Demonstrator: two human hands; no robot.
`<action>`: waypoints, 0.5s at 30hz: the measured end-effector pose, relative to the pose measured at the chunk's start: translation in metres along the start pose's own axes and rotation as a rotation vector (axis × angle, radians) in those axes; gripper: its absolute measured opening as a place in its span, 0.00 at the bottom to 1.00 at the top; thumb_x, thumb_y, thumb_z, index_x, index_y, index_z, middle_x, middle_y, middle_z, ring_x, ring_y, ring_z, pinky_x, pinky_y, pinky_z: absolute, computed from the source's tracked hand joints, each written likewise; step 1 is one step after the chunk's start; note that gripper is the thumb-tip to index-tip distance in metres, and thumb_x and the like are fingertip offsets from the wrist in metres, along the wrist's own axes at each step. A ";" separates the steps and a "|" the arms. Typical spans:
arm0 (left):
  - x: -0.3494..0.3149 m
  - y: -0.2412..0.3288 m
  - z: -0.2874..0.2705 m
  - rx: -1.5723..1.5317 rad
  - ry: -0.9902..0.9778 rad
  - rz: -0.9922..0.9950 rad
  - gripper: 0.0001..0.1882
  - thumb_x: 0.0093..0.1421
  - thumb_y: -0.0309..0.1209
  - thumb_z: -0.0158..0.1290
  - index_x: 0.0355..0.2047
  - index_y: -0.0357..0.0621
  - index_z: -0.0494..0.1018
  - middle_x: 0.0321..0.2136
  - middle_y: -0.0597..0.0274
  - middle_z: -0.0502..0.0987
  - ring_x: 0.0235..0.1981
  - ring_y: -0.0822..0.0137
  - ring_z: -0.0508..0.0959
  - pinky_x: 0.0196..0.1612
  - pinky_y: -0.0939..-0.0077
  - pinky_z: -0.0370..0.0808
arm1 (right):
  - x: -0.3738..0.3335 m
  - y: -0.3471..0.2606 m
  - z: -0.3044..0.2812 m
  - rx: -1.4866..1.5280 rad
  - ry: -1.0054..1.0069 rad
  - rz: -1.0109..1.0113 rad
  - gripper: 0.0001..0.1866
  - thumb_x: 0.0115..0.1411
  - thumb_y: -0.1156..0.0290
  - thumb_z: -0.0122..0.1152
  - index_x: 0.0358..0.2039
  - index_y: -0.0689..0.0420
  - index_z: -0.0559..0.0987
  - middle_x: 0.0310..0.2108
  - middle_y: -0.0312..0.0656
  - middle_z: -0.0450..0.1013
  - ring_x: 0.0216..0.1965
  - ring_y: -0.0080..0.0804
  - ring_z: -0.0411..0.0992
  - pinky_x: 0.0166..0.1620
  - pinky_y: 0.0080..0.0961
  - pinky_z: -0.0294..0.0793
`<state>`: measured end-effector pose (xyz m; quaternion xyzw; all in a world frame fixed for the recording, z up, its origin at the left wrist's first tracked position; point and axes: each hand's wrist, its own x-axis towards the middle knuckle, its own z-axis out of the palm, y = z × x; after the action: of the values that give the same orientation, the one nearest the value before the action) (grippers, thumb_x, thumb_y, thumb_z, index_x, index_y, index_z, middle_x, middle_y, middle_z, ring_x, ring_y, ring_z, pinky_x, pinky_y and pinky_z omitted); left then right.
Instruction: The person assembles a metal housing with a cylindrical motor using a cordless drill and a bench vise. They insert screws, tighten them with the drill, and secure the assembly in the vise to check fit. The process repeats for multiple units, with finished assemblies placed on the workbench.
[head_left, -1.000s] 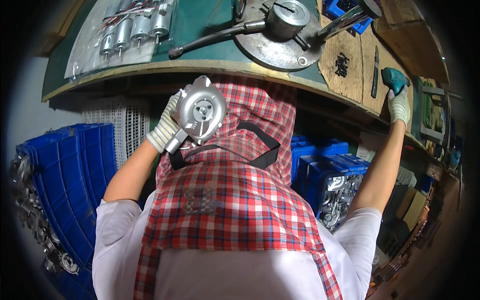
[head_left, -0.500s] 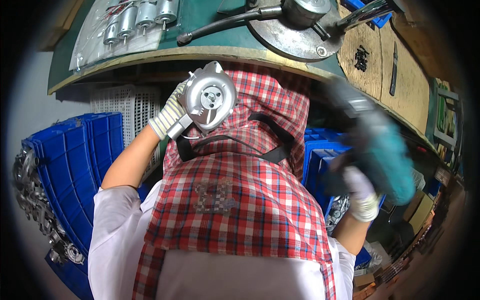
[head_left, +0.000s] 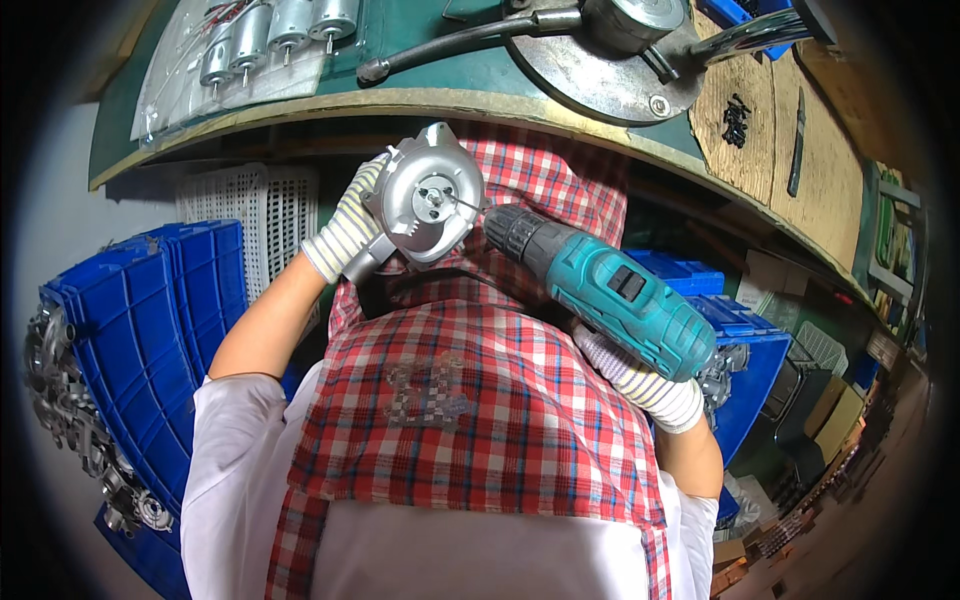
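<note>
My left hand (head_left: 352,222), in a striped work glove, is closed on the side of a round silver metal housing (head_left: 458,171). A small round hub with dark screw spots sits at the housing's centre, facing up. My right hand (head_left: 640,378), gloved the same way, grips a teal and black cordless drill (head_left: 630,300) from below; the drill's body hides most of its fingers. From the drill's black chuck a thin bit (head_left: 466,204) reaches to the housing's hub. Whether its tip sits in a screw, I cannot tell.
On the green bench (head_left: 440,104) lie several small motors (head_left: 290,28) and a round steel fixture with a lever (head_left: 600,80). A wooden board (head_left: 760,140) holds black screws (head_left: 735,122) and a knife (head_left: 797,145). Blue crates (head_left: 150,310) with metal parts flank me.
My right hand has brought the drill in from the right, turning it so its bit points left at the housing's hub. The left hand and housing have shifted slightly right.
</note>
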<state>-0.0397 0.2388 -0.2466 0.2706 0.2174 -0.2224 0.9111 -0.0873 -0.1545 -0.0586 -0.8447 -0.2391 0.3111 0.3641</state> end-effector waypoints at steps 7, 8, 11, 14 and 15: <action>-0.002 -0.001 0.018 0.766 0.008 0.219 0.18 0.55 0.26 0.63 0.46 0.39 0.75 0.39 0.64 0.79 0.39 0.73 0.78 0.43 0.78 0.78 | 0.000 -0.005 -0.010 0.057 -0.051 0.105 0.17 0.64 0.70 0.60 0.53 0.43 0.82 0.58 0.40 0.74 0.59 0.43 0.72 0.64 0.46 0.68; 0.000 0.000 0.016 0.911 -0.004 0.280 0.19 0.54 0.27 0.64 0.46 0.39 0.75 0.39 0.63 0.79 0.39 0.72 0.78 0.44 0.76 0.77 | 0.000 -0.005 -0.011 0.066 -0.059 0.108 0.17 0.64 0.69 0.60 0.53 0.43 0.82 0.59 0.40 0.74 0.59 0.43 0.72 0.64 0.45 0.68; -0.001 -0.001 0.016 1.103 -0.009 0.365 0.25 0.49 0.31 0.67 0.47 0.38 0.74 0.39 0.58 0.79 0.40 0.64 0.79 0.45 0.72 0.77 | 0.002 -0.002 -0.015 0.080 -0.096 0.117 0.17 0.65 0.68 0.59 0.53 0.42 0.82 0.58 0.40 0.74 0.60 0.42 0.72 0.63 0.44 0.69; -0.003 -0.001 0.022 1.328 -0.005 0.421 0.28 0.45 0.35 0.69 0.46 0.39 0.74 0.39 0.53 0.78 0.40 0.55 0.79 0.44 0.67 0.77 | 0.003 0.002 -0.012 0.019 0.024 0.021 0.16 0.63 0.70 0.62 0.51 0.45 0.82 0.55 0.39 0.77 0.56 0.36 0.75 0.60 0.39 0.73; -0.003 0.001 0.025 1.483 -0.018 0.457 0.29 0.44 0.36 0.68 0.46 0.39 0.74 0.39 0.52 0.78 0.40 0.53 0.78 0.44 0.65 0.77 | 0.002 0.007 -0.013 -0.016 0.070 -0.051 0.17 0.61 0.73 0.65 0.51 0.48 0.83 0.53 0.39 0.78 0.54 0.35 0.76 0.58 0.37 0.75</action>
<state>-0.0350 0.2255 -0.2258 0.8461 -0.0568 -0.1187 0.5166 -0.0756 -0.1631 -0.0580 -0.8516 -0.2503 0.2699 0.3732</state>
